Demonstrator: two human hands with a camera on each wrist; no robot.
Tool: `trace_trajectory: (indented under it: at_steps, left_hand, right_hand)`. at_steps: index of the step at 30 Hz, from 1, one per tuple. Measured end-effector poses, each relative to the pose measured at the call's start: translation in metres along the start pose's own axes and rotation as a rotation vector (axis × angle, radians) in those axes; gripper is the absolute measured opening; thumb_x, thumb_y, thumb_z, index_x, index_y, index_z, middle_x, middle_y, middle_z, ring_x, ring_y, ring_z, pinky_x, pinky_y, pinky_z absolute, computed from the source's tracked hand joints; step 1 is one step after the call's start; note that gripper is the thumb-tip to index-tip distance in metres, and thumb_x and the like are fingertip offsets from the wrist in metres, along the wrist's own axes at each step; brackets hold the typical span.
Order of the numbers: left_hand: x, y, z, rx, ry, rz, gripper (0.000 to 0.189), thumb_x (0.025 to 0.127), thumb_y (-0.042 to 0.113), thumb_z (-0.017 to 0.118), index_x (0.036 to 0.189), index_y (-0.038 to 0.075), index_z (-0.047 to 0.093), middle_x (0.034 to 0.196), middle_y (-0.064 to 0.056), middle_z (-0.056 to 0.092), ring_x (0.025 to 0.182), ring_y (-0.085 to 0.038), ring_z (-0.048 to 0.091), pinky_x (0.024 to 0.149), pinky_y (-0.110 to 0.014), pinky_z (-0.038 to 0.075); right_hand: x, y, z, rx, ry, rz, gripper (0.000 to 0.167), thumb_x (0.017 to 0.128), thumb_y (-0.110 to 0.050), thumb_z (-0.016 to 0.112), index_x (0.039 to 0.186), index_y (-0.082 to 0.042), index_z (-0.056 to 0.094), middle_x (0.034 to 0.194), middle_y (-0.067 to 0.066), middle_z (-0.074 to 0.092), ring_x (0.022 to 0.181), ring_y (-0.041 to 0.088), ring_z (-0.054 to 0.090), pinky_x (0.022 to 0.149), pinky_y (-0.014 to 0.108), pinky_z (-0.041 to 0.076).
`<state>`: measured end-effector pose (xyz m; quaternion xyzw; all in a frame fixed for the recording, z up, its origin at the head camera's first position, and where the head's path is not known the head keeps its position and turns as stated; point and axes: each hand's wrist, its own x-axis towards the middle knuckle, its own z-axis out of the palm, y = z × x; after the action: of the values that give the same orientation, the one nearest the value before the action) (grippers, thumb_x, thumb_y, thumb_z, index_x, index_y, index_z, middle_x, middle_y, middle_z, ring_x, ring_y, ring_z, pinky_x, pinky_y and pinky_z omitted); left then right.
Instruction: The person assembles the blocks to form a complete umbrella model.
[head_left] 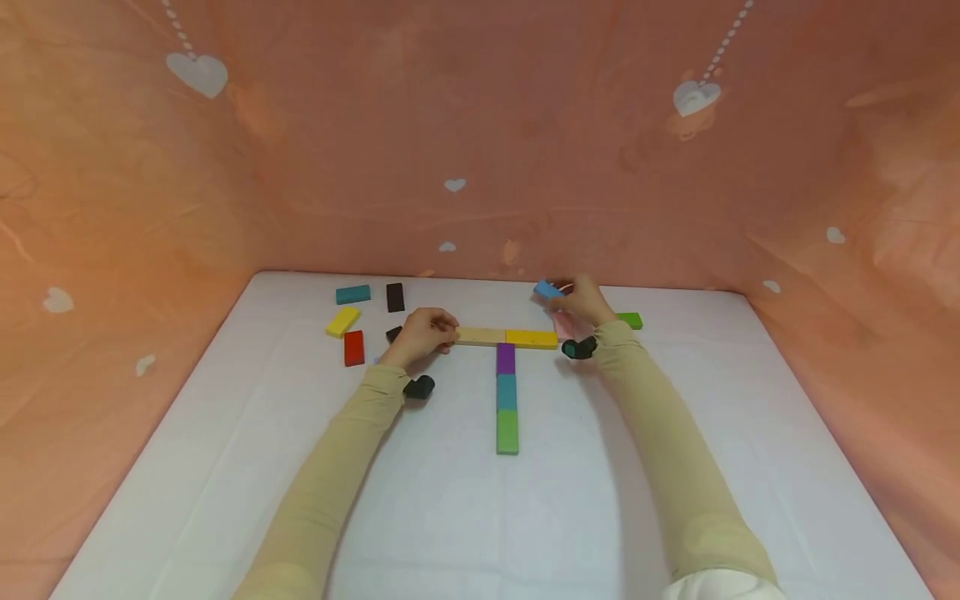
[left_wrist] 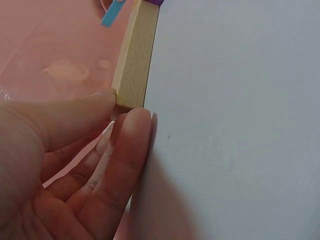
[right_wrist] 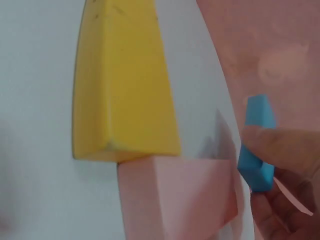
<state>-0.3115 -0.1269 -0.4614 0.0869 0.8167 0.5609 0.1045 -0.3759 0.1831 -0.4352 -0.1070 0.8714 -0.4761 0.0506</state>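
Note:
A plain wood block and a yellow block lie end to end in a row. Below their joint a purple block, a teal block and a green block form a column. My left hand holds the wood block's left end between thumb and fingertips. Above the table, at the back, my right hand pinches a blue block by its sides, tilted. Partly under that hand, a pink block lies at the yellow block's end, set off towards the back.
Left of the left hand lie loose blocks: teal, yellow, red and black. Another black block is partly hidden by that hand. A bright green block lies beyond the right wrist. An orange-pink cloth encloses the table's back and sides.

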Motion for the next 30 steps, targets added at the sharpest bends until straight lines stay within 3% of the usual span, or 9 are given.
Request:
trace_trajectory:
  at_steps: [8,22,30]
  left_hand:
    - [-0.0038,0.004,0.0007,-0.016,-0.001,0.014,0.019,0.089,-0.002,0.065,0.106,-0.009,0.062,0.088,-0.017,0.062,0.065,-0.017,0.061,0.062,-0.028,0.057]
    - [-0.003,0.0067,-0.0001,-0.018,-0.006,0.0,0.018,0.088,-0.003,0.065,0.105,-0.008,0.062,0.086,-0.015,0.061,0.064,-0.015,0.059,0.061,-0.026,0.056]
    - [-0.0026,0.0063,-0.0011,-0.025,0.0,-0.016,0.018,0.088,-0.002,0.065,0.105,-0.008,0.062,0.085,-0.014,0.061,0.063,-0.014,0.059,0.061,-0.026,0.056]
  right_hand:
    - [0.0062,0.0085,0.0035,-0.037,-0.025,0.031,0.037,0.084,-0.005,0.072,0.119,0.002,0.061,0.12,0.02,0.058,0.106,0.036,0.052,0.095,0.043,0.047]
    - [0.0039,0.0042,0.0072,-0.065,-0.005,0.093,0.036,0.086,-0.002,0.069,0.121,0.002,0.061,0.119,0.02,0.057,0.106,0.035,0.049,0.095,0.04,0.047]
    - [0.0047,0.0063,0.0081,-0.006,0.002,0.163,0.034,0.088,-0.005,0.068,0.121,-0.001,0.061,0.12,0.018,0.056,0.107,0.033,0.049,0.096,0.039,0.047]
